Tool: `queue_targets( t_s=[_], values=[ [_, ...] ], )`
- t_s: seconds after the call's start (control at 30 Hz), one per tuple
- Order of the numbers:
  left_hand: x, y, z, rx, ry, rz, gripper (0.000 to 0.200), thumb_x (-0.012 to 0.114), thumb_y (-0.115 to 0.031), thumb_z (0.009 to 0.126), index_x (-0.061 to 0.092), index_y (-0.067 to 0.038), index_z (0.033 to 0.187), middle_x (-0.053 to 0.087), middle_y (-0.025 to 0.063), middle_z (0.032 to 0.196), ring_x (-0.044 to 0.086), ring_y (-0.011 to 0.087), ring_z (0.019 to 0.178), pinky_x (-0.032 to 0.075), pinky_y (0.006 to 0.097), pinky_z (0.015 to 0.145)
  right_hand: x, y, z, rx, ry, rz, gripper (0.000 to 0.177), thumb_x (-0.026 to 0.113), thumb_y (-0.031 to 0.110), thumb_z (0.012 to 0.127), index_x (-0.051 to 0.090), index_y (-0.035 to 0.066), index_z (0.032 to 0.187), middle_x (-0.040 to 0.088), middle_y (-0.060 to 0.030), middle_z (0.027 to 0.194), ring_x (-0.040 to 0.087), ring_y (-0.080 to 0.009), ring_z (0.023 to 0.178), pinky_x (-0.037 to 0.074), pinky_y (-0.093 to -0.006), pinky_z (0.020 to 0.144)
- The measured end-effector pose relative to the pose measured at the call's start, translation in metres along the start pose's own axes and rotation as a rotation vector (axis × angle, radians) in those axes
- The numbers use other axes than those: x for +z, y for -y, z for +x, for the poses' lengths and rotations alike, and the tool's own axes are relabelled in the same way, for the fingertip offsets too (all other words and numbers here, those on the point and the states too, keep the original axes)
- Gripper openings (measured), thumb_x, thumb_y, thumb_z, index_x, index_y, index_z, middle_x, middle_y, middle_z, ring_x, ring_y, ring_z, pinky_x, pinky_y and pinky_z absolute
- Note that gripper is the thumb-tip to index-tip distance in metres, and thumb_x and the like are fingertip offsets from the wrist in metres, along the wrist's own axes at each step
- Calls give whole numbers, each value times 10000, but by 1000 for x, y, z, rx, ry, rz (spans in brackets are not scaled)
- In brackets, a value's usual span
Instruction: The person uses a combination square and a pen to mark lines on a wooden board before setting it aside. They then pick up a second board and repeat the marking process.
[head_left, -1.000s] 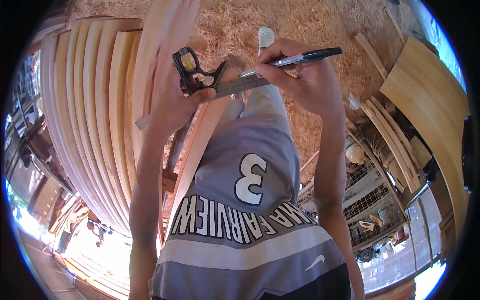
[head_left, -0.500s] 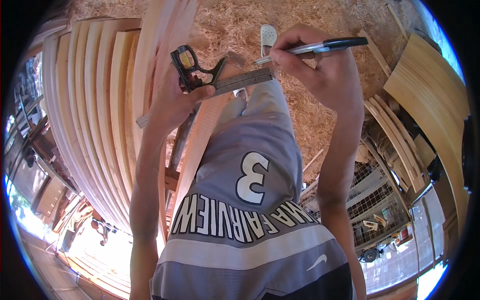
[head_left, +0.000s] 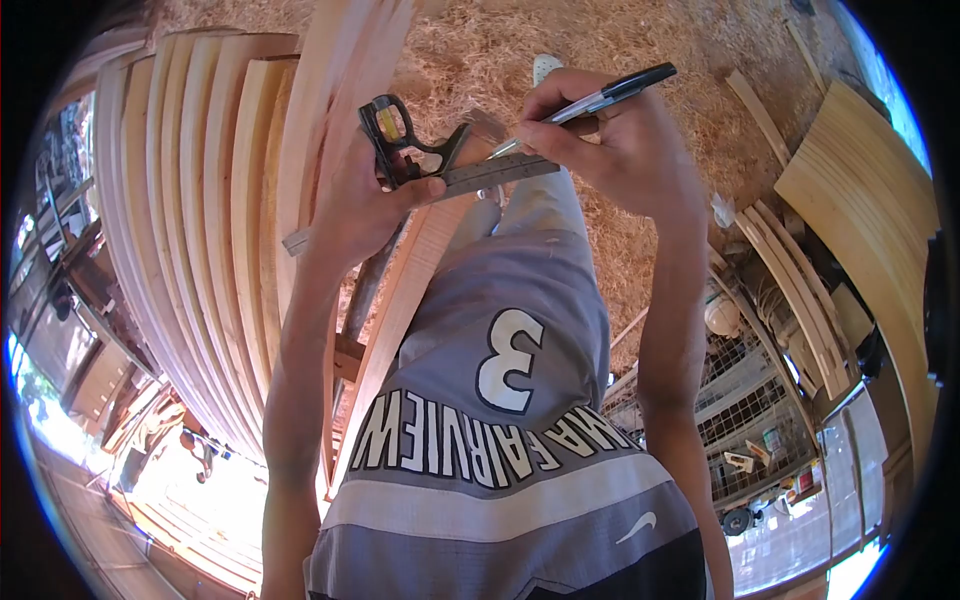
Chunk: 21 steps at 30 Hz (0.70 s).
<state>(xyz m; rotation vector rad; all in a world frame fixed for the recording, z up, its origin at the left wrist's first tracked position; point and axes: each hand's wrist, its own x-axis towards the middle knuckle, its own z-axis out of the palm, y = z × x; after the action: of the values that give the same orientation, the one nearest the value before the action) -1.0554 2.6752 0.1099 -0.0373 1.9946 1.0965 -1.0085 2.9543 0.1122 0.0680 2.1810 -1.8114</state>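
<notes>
My left hand (head_left: 362, 215) grips a combination square with a black head and a steel blade (head_left: 505, 174), its thumb pressed on the blade. The square lies across the end of a long wooden board (head_left: 428, 240) that runs down beside my leg. In my right hand (head_left: 615, 150) is a pen (head_left: 612, 93) with a black end, pinched between thumb and fingers. Its tip points left and sits right at the blade's upper edge, over the board's end.
Several curved planks (head_left: 200, 200) stand stacked on the left. Wood shavings (head_left: 450, 60) cover the ground ahead. At right are a wide panel (head_left: 865, 210), narrow boards (head_left: 795, 290) and a wire mesh rack (head_left: 750, 415). A white shoe (head_left: 545, 66) shows past my right hand.
My right hand has moved left and down, bringing the pen tip to the blade's edge. The square and my left hand appear slightly lower and farther right in view.
</notes>
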Motion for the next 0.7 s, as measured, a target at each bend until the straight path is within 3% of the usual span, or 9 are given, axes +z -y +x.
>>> queue_targets(
  t_s=[0.1,0.17,0.33,0.47,0.7],
  values=[
    [-1,1,-1,-33,0,59,685,898,-107,850,485,-18,1390,648,48,1089,640,162,1018,541,344,926,13,2,6,-40,-15,-23,178,784,166,941,744,3,1001,734,-62,834,718,-129,762,570,-295,693],
    [1,2,-3,4,-29,-30,562,931,-209,841,573,-46,1243,649,2,983,626,123,934,522,321,857,14,1,8,-95,-46,-81,200,790,193,921,755,12,997,746,-84,797,733,-152,714,565,-317,648],
    [-1,4,-3,32,-43,7,566,926,-173,840,567,-44,1258,642,3,983,623,116,937,522,308,846,2,3,12,-11,-14,-40,212,805,210,896,763,17,971,745,-105,790,728,-197,704,558,-336,651],
    [0,3,-4,-42,-53,41,582,925,-144,835,562,-41,1279,640,8,996,623,118,945,529,311,857,23,-1,15,-31,-8,-26,219,813,223,888,768,24,966,746,-104,786,729,-197,706,556,-337,651],
    [2,0,-6,29,-63,-2,593,926,-146,834,555,-41,1285,636,10,1007,624,126,954,537,319,862,21,7,12,-7,-14,-38,198,830,184,869,769,24,969,755,-111,810,741,-198,738,568,-343,675]
  ],
)
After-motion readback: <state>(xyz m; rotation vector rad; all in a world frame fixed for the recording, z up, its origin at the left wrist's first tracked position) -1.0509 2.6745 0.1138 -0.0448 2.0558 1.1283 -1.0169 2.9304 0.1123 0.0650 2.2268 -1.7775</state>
